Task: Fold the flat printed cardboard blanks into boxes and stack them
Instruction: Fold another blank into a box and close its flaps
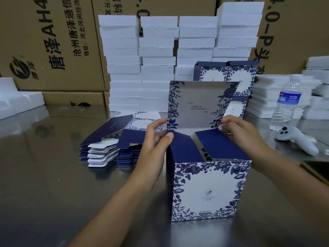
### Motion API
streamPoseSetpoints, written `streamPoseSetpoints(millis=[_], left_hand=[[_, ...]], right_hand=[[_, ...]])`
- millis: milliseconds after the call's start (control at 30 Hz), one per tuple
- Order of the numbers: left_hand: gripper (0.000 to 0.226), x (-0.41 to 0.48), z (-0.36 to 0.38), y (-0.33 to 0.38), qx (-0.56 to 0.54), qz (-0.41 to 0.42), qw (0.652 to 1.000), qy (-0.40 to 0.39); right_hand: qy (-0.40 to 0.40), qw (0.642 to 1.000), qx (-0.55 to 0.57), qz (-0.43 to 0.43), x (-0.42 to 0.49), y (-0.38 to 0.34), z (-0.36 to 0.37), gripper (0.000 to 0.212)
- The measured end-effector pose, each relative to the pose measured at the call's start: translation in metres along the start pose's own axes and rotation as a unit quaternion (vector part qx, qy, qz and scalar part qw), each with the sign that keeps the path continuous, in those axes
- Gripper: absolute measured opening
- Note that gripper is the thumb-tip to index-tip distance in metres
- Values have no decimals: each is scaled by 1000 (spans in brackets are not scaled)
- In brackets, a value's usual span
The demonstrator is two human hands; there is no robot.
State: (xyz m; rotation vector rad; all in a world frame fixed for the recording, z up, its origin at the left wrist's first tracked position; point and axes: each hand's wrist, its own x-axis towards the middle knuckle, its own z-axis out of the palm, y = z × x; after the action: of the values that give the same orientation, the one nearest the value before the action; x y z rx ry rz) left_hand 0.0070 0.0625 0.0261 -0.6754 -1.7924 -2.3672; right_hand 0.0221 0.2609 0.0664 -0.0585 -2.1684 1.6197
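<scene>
A blue-and-white floral box (208, 189) stands upright on the metal table in front of me, its lid (201, 104) raised at the back. Two dark blue side flaps are folded in over the opening. My left hand (154, 138) pinches the left flap at the box's top left corner. My right hand (238, 131) holds the right flap near the lid's hinge. A pile of flat printed blanks (114, 139) lies to the left of the box. Finished boxes (227, 75) are stacked behind the lid.
Tall stacks of white foam pieces (158, 63) stand at the back against brown cartons (53, 43). More foam (277, 97) lies at right with a water bottle (286, 102) and a white controller (297, 139). A dark object (318, 168) sits at the right edge.
</scene>
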Motion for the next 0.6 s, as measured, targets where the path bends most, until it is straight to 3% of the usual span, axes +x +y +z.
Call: streamPoseSetpoints(millis=[100,233,400,600], left_hand=[[23,2,-2,-3,22,14,1000,1],[15,2,-2,-1,22,29,999,8],[20,-1,1,4,-26,7,1000,-6],[22,-3,2,5,-4,-24,1000,-10]], right_hand=[[18,995,79,63,0,-1,2,22],[-13,982,173,80,-1,-3,3,25],[-44,983,142,110,-6,-9,3,50],[-18,995,24,98,4,-17,3,35]])
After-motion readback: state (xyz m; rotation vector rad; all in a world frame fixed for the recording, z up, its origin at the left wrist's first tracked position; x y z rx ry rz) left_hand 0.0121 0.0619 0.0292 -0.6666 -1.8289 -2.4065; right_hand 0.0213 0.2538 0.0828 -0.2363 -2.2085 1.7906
